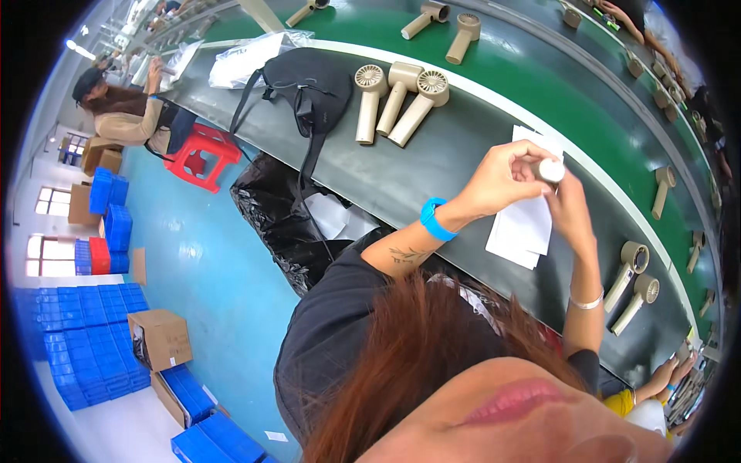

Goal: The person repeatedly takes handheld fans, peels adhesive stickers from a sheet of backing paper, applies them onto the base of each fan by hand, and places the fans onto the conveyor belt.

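Observation:
Both hands meet over a small stack of white paper sheets on the dark workbench. Between them is a beige cylindrical piece with a round white end, its colour like the fans nearby; most of it is hidden by fingers. My left hand, below a blue wristband, closes thumb and fingers round it from the left. My right hand grips it from the right, fingers bent. To the left lie three beige handheld fans. Two more fans rest to the right of my right forearm.
A black bag lies on the bench at left. Beyond runs a green conveyor belt carrying several fans. A black plastic-lined bin stands beside the bench. Further left are a red stool, a seated person and stacked blue crates.

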A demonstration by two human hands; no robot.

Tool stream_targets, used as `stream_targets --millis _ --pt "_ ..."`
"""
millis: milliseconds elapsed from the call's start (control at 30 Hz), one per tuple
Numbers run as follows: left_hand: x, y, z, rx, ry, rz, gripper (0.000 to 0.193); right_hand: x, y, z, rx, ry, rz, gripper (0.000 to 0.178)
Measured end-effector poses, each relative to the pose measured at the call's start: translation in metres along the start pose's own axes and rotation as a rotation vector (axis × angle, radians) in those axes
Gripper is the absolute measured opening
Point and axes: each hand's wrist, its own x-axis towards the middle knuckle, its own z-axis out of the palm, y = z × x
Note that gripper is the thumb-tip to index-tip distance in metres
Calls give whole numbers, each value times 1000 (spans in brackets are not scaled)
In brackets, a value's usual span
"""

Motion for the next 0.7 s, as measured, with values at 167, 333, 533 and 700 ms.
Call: stream_targets --millis 167,333,533,700 --pt "1 -34 -12 133 233 96 38 53 9 -32 -113 138 -130 26" --pt "-8 -58 -26 574 168 195 31 113 123 -64 -1000 180 -17 31" --pt "-33 -69 -23 1003 -61 297 32 101 110 -91 -629 211 -48 47" --pt "-36 -81 -25 1228 -205 253 53 -1 -94 -140 246 190 -699 48"
